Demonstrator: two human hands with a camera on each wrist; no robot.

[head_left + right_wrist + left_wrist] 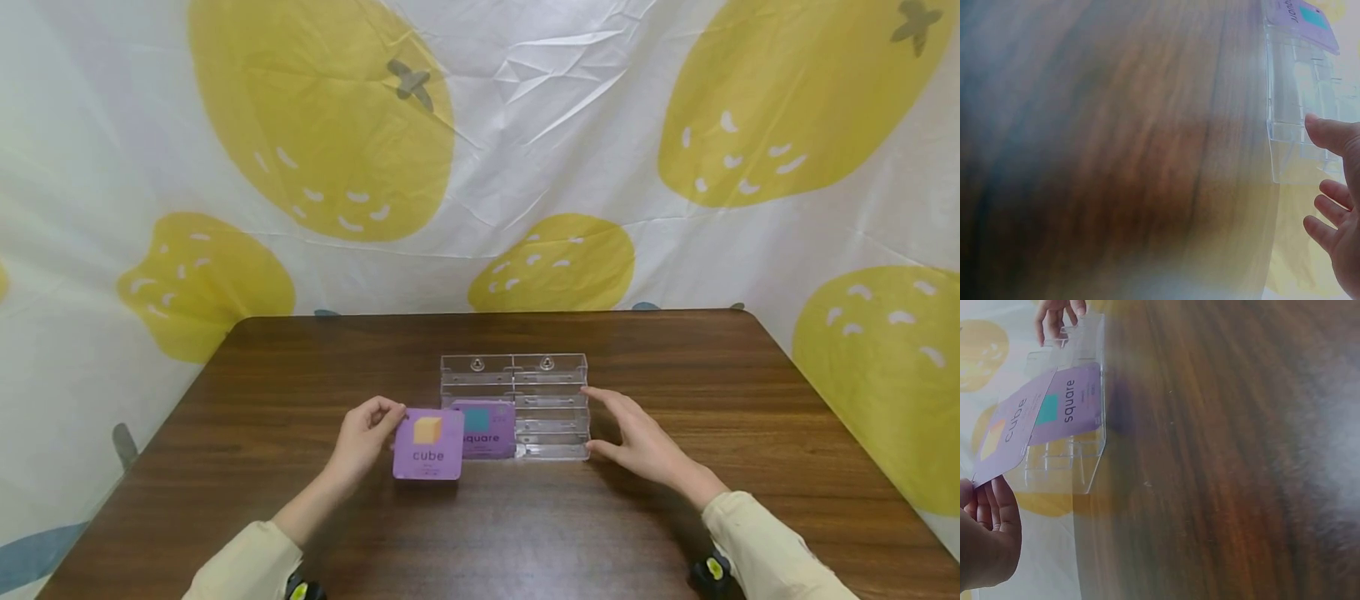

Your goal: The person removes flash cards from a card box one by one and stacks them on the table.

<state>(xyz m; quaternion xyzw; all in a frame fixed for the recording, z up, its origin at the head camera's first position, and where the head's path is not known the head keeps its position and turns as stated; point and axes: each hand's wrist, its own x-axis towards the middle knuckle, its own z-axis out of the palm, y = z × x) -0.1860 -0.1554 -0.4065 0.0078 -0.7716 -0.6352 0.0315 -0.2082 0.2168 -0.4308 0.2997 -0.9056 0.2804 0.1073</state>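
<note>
My left hand (366, 433) pinches the upper left corner of a purple flash card (428, 467) printed "cube" with a yellow cube. That card is held up in front of a clear plastic card holder (551, 427) and overlaps its left side in the head view. A second purple card (491, 437), printed "square" with a teal square, stands in the holder's front left slot; the cube card covers part of it. At the holder's right side is my right hand (637, 433), thumb and fingers spread, with fingertips right at the edge. In the right wrist view the thumb (1329, 133) overlaps the clear plastic.
The holder has two columns of stepped tiers and stands on a dark wooden table (525, 533). Behind the table hangs a white cloth (555, 125) with large yellow lemons. A black wrist device (708, 573) sits at the right sleeve, another at the left sleeve.
</note>
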